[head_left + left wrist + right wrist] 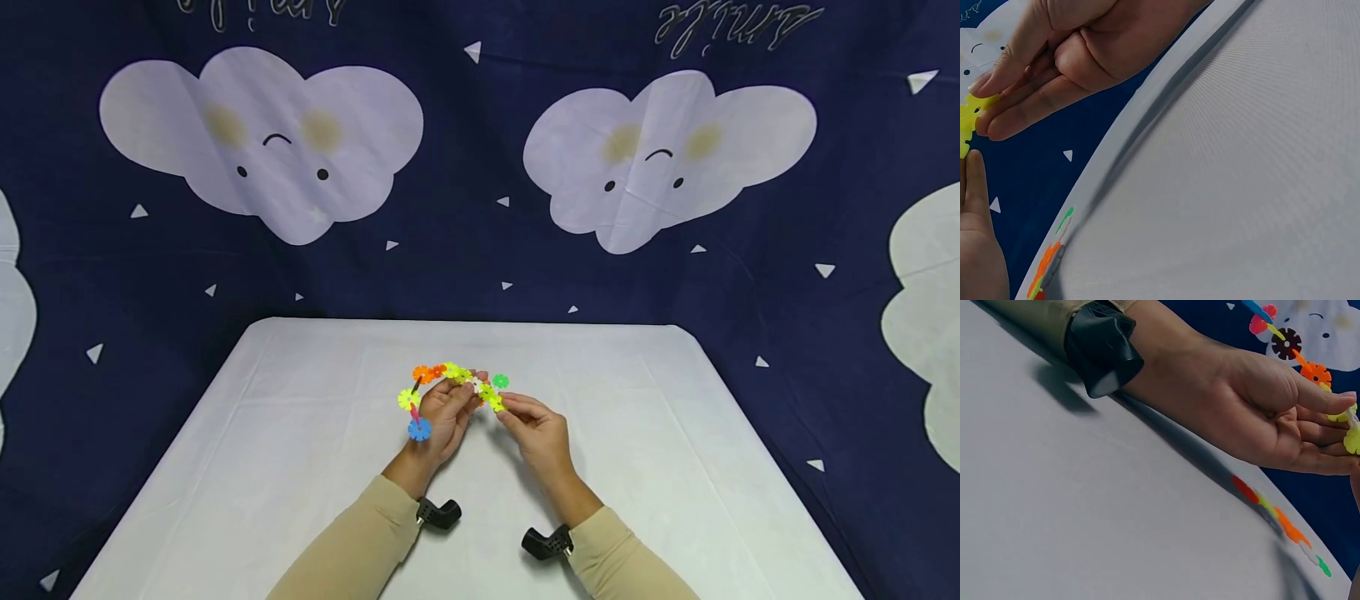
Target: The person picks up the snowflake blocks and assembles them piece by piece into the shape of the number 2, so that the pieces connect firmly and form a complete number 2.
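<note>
A curved chain of notched plastic snowflake discs (408,399) in blue, pink, yellow, brown, orange and white is held up between both hands. My left hand (448,417) holds it along its middle, thumb on top; the blue end (419,429) hangs over the wrist side. In the right wrist view the left hand (1260,409) has its thumb on a yellow disc (1352,440). My right hand (542,435) pinches the yellow discs at the other end. Thumb and fingertips of the right hand (1066,56) grip a yellow disc (969,115) in the left wrist view.
Loose discs lie on the white table (300,500) beyond the hands, among them a green disc (501,381). Seen low in the right wrist view, they include a red disc (1245,489) and an orange disc (1291,526). A dark blue cloud-printed cloth (465,167) hangs behind.
</note>
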The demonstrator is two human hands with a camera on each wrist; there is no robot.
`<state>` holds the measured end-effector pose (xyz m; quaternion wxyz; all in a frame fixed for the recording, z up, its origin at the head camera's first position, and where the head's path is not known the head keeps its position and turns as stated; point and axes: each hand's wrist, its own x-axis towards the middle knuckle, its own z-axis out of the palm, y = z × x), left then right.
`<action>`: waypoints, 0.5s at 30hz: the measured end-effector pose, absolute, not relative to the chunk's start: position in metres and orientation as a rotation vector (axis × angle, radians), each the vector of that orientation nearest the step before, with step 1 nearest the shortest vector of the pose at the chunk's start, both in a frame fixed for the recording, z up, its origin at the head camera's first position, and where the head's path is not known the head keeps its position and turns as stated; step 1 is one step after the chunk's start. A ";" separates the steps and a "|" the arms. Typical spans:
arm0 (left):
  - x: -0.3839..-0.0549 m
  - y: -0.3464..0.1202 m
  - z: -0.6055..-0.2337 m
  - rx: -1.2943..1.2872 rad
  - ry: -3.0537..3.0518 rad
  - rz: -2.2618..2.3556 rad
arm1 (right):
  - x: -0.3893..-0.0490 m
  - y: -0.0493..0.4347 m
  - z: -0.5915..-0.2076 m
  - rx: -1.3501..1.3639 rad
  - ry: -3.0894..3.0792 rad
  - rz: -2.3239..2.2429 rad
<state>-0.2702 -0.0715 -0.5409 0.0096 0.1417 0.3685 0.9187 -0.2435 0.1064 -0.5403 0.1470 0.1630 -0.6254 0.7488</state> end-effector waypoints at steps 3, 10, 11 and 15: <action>-0.271 -0.071 -0.541 0.447 1.118 2.878 | -0.242 0.106 -0.540 0.462 -1.792 2.164; -0.270 -0.068 -0.539 0.434 1.061 2.901 | -0.241 0.103 -0.538 0.421 -1.758 2.199; -0.270 -0.068 -0.538 0.434 1.058 2.904 | -0.240 0.102 -0.538 0.415 -1.755 2.202; -0.270 -0.067 -0.538 0.435 1.047 2.918 | -0.238 0.099 -0.538 0.416 -1.734 2.217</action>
